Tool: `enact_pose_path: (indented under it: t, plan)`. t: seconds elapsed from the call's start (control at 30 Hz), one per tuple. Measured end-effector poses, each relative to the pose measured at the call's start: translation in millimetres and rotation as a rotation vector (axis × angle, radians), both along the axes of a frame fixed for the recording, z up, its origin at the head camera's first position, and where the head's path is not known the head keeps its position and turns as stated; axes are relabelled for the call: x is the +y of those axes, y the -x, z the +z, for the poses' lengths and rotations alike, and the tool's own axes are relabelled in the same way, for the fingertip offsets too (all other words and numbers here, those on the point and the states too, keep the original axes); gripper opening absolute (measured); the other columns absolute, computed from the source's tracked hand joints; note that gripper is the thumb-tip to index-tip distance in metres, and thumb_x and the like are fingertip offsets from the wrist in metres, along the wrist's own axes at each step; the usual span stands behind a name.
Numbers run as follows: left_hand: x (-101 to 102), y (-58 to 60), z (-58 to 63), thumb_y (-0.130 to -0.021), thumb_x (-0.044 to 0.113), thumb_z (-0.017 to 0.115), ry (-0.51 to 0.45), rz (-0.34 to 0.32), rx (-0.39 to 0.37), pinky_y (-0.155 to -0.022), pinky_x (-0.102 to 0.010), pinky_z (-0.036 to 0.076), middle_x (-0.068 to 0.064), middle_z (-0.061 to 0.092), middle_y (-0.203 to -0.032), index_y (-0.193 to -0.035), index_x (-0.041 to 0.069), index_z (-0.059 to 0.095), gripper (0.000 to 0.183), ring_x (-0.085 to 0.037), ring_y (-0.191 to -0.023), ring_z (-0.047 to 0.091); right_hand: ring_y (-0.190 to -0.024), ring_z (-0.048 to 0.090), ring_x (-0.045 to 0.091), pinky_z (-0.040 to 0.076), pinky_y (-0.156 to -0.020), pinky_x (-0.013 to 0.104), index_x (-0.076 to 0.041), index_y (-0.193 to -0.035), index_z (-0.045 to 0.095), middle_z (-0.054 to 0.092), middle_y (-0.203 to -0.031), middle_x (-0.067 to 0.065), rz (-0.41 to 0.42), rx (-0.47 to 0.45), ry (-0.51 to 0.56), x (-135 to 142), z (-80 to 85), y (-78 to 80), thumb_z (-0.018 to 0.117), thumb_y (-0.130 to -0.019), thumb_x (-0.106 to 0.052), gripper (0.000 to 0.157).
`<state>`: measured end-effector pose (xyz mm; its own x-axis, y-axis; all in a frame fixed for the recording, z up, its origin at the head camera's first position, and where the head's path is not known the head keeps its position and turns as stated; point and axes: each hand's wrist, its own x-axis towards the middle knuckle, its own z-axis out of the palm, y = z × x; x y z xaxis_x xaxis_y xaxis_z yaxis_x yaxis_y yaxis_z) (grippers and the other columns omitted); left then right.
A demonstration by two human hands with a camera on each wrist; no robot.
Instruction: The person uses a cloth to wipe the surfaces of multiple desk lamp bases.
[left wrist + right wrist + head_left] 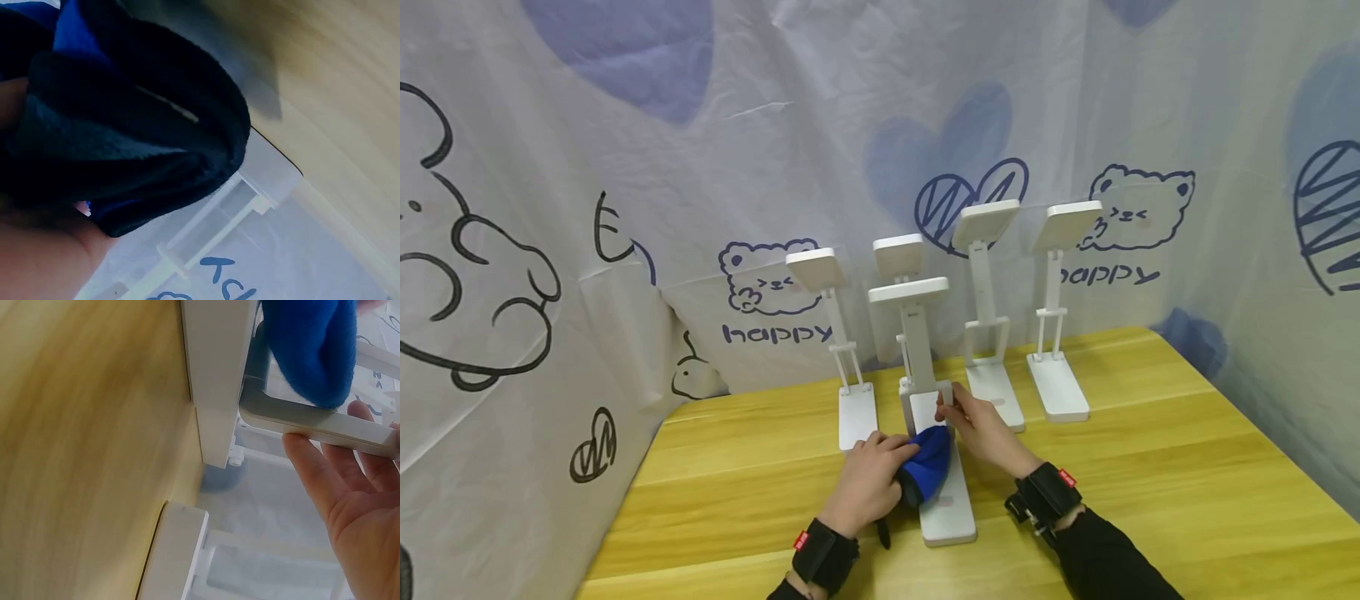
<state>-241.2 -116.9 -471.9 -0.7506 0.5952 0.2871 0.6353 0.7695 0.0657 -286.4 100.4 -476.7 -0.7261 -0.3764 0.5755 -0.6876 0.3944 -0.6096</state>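
Note:
In the head view, a white folding phone stand (pixel 947 521) stands upright at the front of the table. My left hand (pixel 867 482) grips a soft blue-and-black cloth (pixel 931 462) against the stand's lower part. Close up in the left wrist view, the cloth's dark folds (pixel 125 119) bulge out beyond my thumb. My right hand (pixel 988 429) holds the side of the stand's hinged frame. From the right wrist, fingers (pixel 315 469) lie along the white frame bar (pixel 325 425), with a fingertip showing on its far side. Blue cloth touches or nearly touches that bar.
Behind the held stand are several similar white phone stands: one at the left (pixel 857 417), one partly hidden directly behind (pixel 898 255), and two on the right, the nearer (pixel 996 396) close to my right hand. A patterned curtain (pixel 850 150) hangs behind the yellow wooden table (pixel 730 483).

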Motion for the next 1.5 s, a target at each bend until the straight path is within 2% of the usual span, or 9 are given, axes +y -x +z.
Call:
enact_pose_path:
  t: [0.33, 0.5, 0.7, 0.9, 1.17, 1.3, 1.5]
  plan:
    - [15.6, -4.8, 0.2, -0.075, 0.000, 0.057, 0.049, -0.006, 0.019, -0.076, -0.044, 0.047, -0.004, 0.062, -0.122, -0.118, 0.017, 0.067, 0.047, -0.025, -0.100, 0.052, -0.086, 0.064, 0.019, 0.057, -0.071, 0.039, -0.008, -0.103, 0.051, 0.065, -0.091, 0.011, -0.005, -0.042, 0.017, -0.1, 0.7, -0.9, 0.043, -0.099, -0.007, 0.008]
    - [18.6, -7.2, -1.0, -0.076, -0.002, 0.056, 0.057, -0.022, 0.025, -0.077, -0.042, 0.044, -0.002, 0.062, -0.123, -0.119, 0.019, 0.067, 0.049, -0.024, -0.101, 0.051, -0.086, 0.065, 0.018, 0.057, -0.070, 0.040, -0.009, -0.103, 0.052, 0.066, -0.091, 0.009, -0.015, -0.037, 0.024, 0.0, 0.2, -1.2, 0.044, -0.099, -0.009, 0.009]
    - [23.3, -8.0, -0.9, -0.069, -0.007, 0.053, 0.053, -0.120, 0.012, -0.085, -0.045, 0.045, 0.003, 0.063, -0.123, -0.116, 0.024, 0.069, 0.058, -0.022, -0.109, 0.050, -0.086, 0.065, 0.016, 0.055, -0.070, 0.043, -0.011, -0.102, 0.052, 0.066, -0.089, 0.006, -0.033, -0.034, 0.014, -0.5, 2.0, -2.1, 0.046, -0.099, -0.008, 0.008]
    - [24.3, -9.9, 3.0, -0.070, -0.007, 0.054, 0.025, -0.206, -0.053, -0.088, -0.044, 0.045, 0.005, 0.064, -0.120, -0.110, 0.026, 0.072, 0.055, -0.021, -0.109, 0.050, -0.087, 0.065, 0.016, 0.056, -0.070, 0.042, -0.012, -0.102, 0.053, 0.066, -0.090, 0.005, -0.033, -0.046, 0.033, -0.1, 1.9, -2.7, 0.047, -0.098, -0.008, 0.008]
    - [15.0, -12.1, 10.6, -0.070, -0.011, 0.055, 0.007, -0.256, -0.223, -0.089, -0.041, 0.045, 0.007, 0.064, -0.120, -0.107, 0.027, 0.073, 0.056, -0.017, -0.105, 0.050, -0.087, 0.065, 0.017, 0.056, -0.070, 0.042, -0.008, -0.101, 0.054, 0.066, -0.089, 0.010, -0.012, -0.029, 0.039, -0.7, -0.6, -1.1, 0.046, -0.098, -0.007, 0.008]
    - [11.2, -12.2, 14.4, -0.069, -0.012, 0.054, 0.000, -0.293, -0.273, -0.090, -0.038, 0.044, 0.007, 0.066, -0.118, -0.101, 0.026, 0.075, 0.054, -0.015, -0.104, 0.051, -0.086, 0.065, 0.017, 0.056, -0.069, 0.041, -0.007, -0.102, 0.053, 0.065, -0.088, 0.009, -0.014, -0.002, 0.026, -0.9, 0.3, -1.3, 0.046, -0.098, -0.006, 0.008]
    - [4.3, -12.5, 19.0, -0.066, -0.013, 0.055, -0.009, -0.312, -0.333, -0.091, -0.033, 0.046, 0.008, 0.068, -0.113, -0.092, 0.025, 0.078, 0.051, -0.013, -0.104, 0.053, -0.088, 0.064, 0.019, 0.056, -0.071, 0.040, -0.005, -0.103, 0.051, 0.064, -0.090, 0.011, 0.004, 0.018, 0.017, -0.1, 1.3, -3.3, 0.045, -0.097, -0.003, 0.008]
